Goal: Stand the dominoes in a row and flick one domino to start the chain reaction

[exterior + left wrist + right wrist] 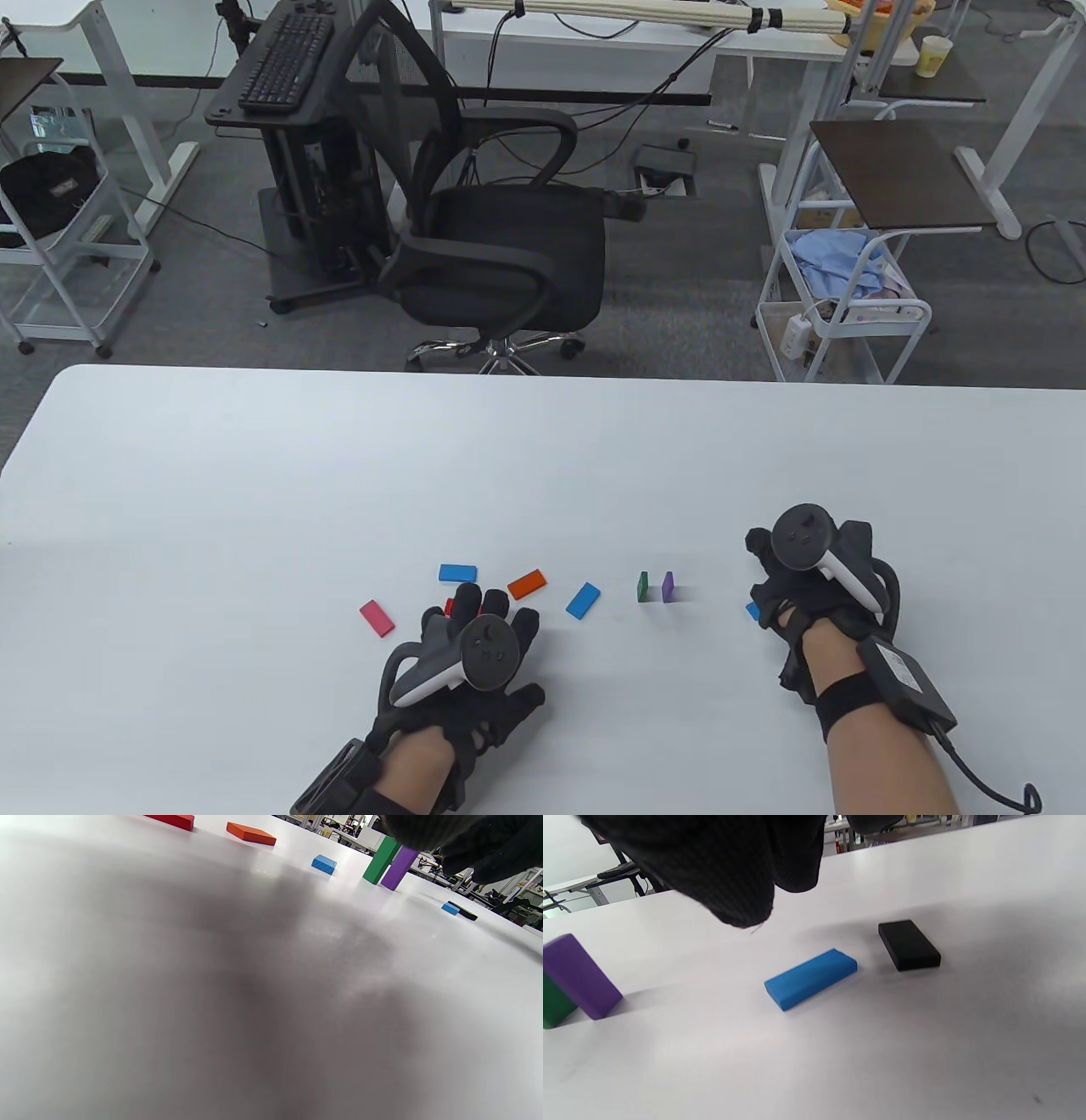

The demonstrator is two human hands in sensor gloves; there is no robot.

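Two dominoes stand upright side by side, a green one [644,586] and a purple one [668,586]. Lying flat are a blue domino [457,573], an orange one [526,584], another blue one [583,599] and a pink one [376,617]. My left hand [479,604] lies low on the table, its straight fingers over a red domino [450,606] that mostly hides beneath them. My right hand [768,577] hovers to the right of the purple domino and holds nothing. Under it lie a flat blue domino [811,978] and a flat black domino [909,945].
The white table [339,475] stretches far ahead of the dominoes. Beyond its far edge stand a black office chair [501,246] and a white cart [840,297].
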